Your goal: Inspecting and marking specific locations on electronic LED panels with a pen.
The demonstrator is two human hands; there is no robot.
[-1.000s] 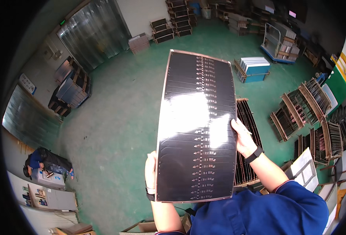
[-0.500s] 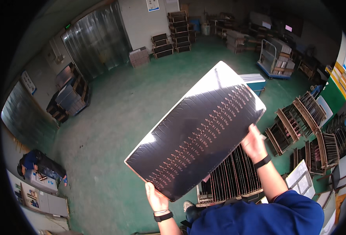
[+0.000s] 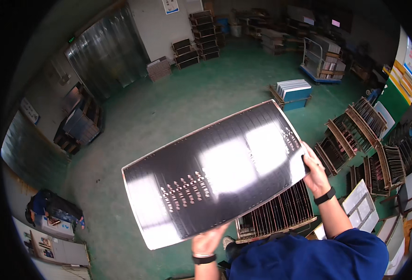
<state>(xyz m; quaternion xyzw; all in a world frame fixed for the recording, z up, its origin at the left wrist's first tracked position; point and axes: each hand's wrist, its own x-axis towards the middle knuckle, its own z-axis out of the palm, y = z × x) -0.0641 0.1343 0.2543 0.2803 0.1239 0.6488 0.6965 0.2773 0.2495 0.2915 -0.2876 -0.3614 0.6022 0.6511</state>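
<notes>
A large, glossy black circuit board panel point(image 3: 224, 172) with rows of small copper-coloured marks is held up in front of me, tilted, with bright light reflecting off it. My right hand point(image 3: 315, 172) grips its right end, with the thumb at the edge. Beneath the lower edge, my left hand point(image 3: 208, 240) is closed on the panel near the middle; its fingertips are partly hidden behind the board. Just below, close to my body, a rack point(image 3: 280, 212) holds several similar dark panels upright in a row.
Slatted racks of panels point(image 3: 355, 128) line the right side. Beyond the board stands a blue rack with white-edged sheets point(image 3: 294, 93), and farther off a loaded trolley point(image 3: 322, 65). A person point(image 3: 52, 207) is bent over at far left. Stacked racks point(image 3: 205, 35) stand by the back wall.
The panel has turned clockwise to lie flatter across the view and its left end has swung up and left. My left hand has shifted from its corner to along the lower edge.
</notes>
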